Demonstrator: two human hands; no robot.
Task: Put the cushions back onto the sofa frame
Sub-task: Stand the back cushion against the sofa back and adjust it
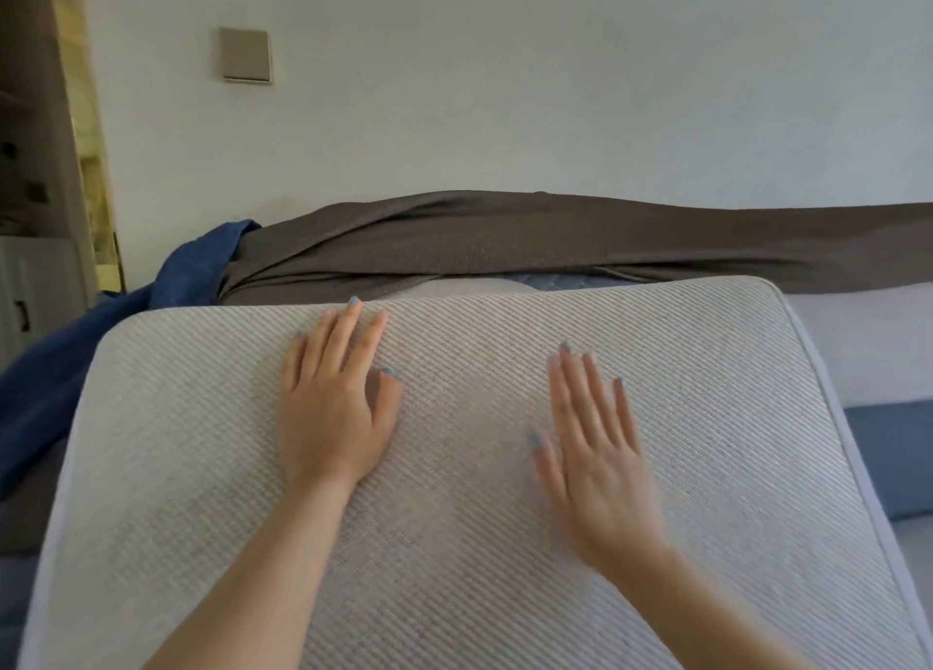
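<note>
With both hands, left hand (333, 417) and right hand (595, 462), flat and open on the cushion (707, 417), gripping nothing, press evenly toward the sofa's back edge.

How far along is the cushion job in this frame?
Done, it seems: a pale cushion already lies at the right, in front of the brown cloth. In hand: the big cushion, with the left hand and right hand flat on its top; the right one is blurred. Left: likely seating it fully, since a gap shows at its far edge and the blue base to its right lies bare.
</note>
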